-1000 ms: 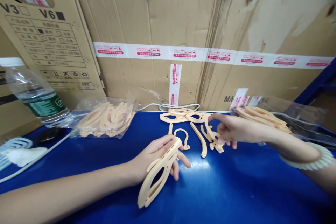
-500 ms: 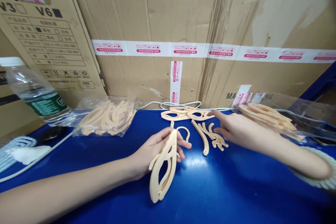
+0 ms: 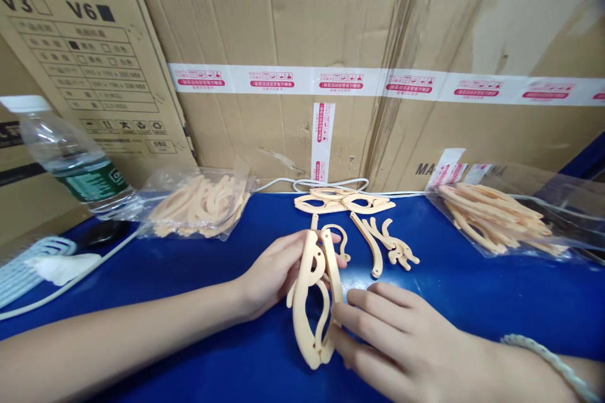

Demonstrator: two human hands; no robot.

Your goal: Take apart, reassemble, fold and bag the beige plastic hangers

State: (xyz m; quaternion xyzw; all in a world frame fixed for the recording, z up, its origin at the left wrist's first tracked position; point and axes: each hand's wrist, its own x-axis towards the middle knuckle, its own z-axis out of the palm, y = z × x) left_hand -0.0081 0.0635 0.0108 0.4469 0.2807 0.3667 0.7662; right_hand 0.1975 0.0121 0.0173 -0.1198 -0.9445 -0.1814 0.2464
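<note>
In the middle, my left hand [image 3: 283, 267] is closed around a beige plastic folding hanger [image 3: 302, 327], holding it upright just over the blue table. The hanger's two arms stand slightly apart at the top, with smaller inner pieces between them. My right hand [image 3: 401, 337] grips the right arm of the hanger with its fingertips; its thumb is hidden. Past my left fingers shows a beige hook [image 3: 343, 242]. Several loose beige pieces [image 3: 401, 252] and one longer curved arm [image 3: 371, 249] lie beyond my right hand. Farther back, more hanger parts [image 3: 347, 200] lie flat.
Clear plastic bags of beige parts lie at left [image 3: 203, 204] and right [image 3: 496, 217]. A water bottle [image 3: 75, 157] stands at the far left, near a white cable [image 3: 108, 255] and a crumpled white tissue [image 3: 61, 267]. Taped cardboard boxes [image 3: 265, 138] wall off the back.
My right hand has come back from the far hanger parts to the held hanger. The hanger has turned more upright, and its arms now show apart at the top.
</note>
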